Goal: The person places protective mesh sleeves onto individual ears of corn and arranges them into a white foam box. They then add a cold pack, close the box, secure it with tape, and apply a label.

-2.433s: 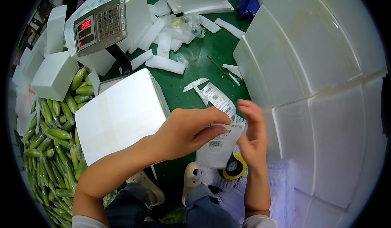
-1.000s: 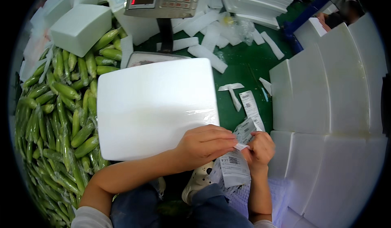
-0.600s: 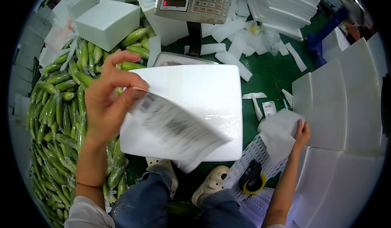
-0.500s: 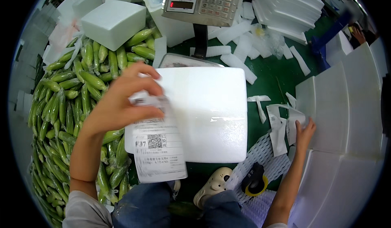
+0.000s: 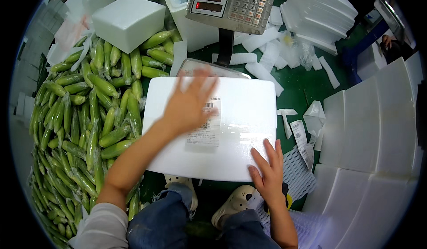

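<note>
A white foam box [image 5: 178, 160] with its lid on lies in front of me. A printed white label [image 5: 202, 139] is flat on its top, and clear tape runs across the lid beside it. My left hand [image 5: 189, 102] is over the label's upper part, fingers spread and slightly blurred, with nothing in them. On the box's near right corner rests my right hand [image 5: 269, 171], its fingers apart and holding nothing. Just behind the box is a weighing scale's metal platform [image 5: 193, 65]; whether the box stands on it I cannot tell.
The scale's display and keypad [image 5: 230, 6] rise beyond the box. Plastic-wrapped green vegetables [image 5: 104, 86] are heaped at left, under another foam box [image 5: 129, 22]. Foam boxes [image 5: 356, 129] are stacked at right. Crumpled label backing [image 5: 314, 117] and foam scraps litter the green floor.
The label, held by my left hand half a second ago, now lies on the lid with that hand over it. My right hand has left the paper scraps and moved left onto the box.
</note>
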A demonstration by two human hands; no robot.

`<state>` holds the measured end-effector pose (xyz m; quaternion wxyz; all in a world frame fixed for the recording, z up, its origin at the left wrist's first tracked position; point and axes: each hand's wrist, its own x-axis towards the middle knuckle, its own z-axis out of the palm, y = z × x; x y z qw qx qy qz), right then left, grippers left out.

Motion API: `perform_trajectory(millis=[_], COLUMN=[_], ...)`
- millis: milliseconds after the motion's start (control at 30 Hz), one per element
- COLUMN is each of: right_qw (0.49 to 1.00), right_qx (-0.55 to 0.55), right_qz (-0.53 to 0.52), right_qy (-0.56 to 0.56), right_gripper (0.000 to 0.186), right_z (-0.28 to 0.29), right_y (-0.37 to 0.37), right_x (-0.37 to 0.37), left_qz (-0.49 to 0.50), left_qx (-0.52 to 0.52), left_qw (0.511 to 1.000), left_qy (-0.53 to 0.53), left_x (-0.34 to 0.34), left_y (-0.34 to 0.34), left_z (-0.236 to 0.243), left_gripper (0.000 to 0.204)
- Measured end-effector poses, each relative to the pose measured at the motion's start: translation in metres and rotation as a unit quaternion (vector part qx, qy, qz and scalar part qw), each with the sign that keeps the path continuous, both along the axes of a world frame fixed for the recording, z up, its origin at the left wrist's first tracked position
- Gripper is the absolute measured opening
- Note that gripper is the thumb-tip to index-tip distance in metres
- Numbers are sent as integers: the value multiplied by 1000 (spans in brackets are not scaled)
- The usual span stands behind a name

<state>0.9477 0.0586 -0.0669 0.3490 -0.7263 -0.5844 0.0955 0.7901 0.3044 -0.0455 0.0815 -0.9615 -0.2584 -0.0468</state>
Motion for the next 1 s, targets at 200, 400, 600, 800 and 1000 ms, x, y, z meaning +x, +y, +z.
perform_trajectory(millis=[200, 400, 600, 800, 1000], right_qw=[1000, 998, 995, 994, 995], right_qx=[12, 45, 33, 70, 81], right_qz=[-12, 1, -67, -39, -2], right_qy=[17, 49, 63, 73, 53], right_gripper=[32, 31, 30, 30, 36], right_z=[-5, -14, -13, -17, -37], right_y=[-6, 2, -14, -1, 3], right_x=[0, -11, -16, -12, -11], left_qz=[-267, -37, -140, -183, 28], left_qx=[-236, -59, -196, -216, -148], left_qw=[928, 997, 970, 959, 988], left_qy=[111, 17, -42, 5, -41], left_x=[-26, -13, -18, -62, -69], left_y=[-66, 67, -86, -97, -24], left_z=[7, -9, -13, 3, 2], left_gripper=[78, 73, 81, 72, 58])
